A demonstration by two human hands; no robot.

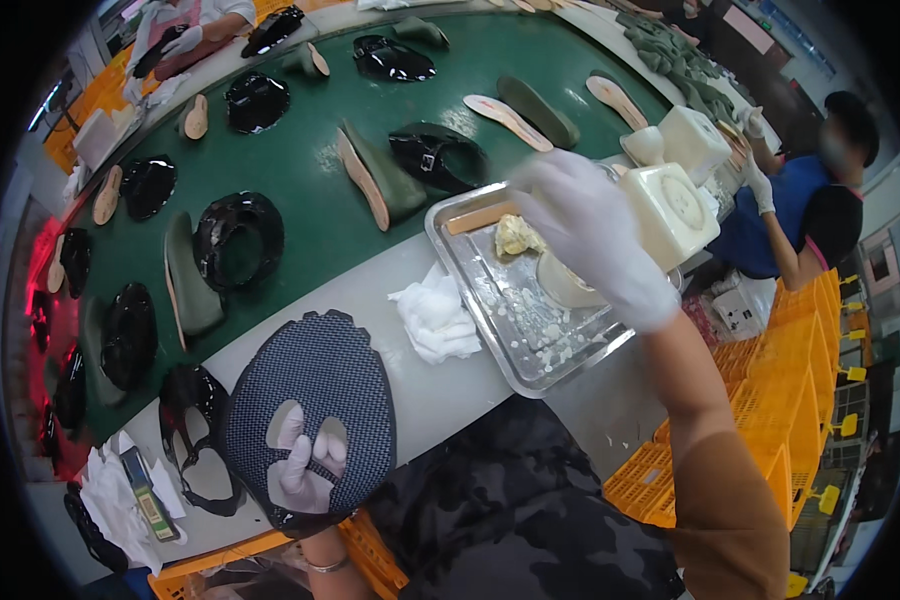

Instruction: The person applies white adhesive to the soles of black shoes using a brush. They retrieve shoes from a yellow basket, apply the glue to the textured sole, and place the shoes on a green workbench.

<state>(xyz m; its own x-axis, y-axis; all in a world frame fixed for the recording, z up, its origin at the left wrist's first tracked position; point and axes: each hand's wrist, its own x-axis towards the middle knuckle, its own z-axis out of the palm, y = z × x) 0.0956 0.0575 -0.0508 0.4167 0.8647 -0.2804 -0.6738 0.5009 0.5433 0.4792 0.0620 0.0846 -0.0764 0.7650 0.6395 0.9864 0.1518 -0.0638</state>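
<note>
My left hand (305,470), in a white glove, holds a dark blue woven shoe upper (310,375) with black edging. Its fingers show through the cut-outs near the lower end. My right hand (585,230), also gloved, is over a metal tray (530,375); motion smears its fingers, and I cannot make out whether they grip anything. Below it in the tray are a pale shallow dish (562,285), partly covered by the hand, and a yellowish crusted lump (515,236). A flat wooden strip (480,217) lies along the tray's far side, and whitish drops spot its bottom.
A crumpled white cloth (435,318) lies left of the tray, cream plastic containers (665,215) right of it. Black shoe uppers (238,240) and green wedge soles (192,275) cover the green belt (310,230). Yellow crates (780,390) stand at right, near a co-worker (795,215).
</note>
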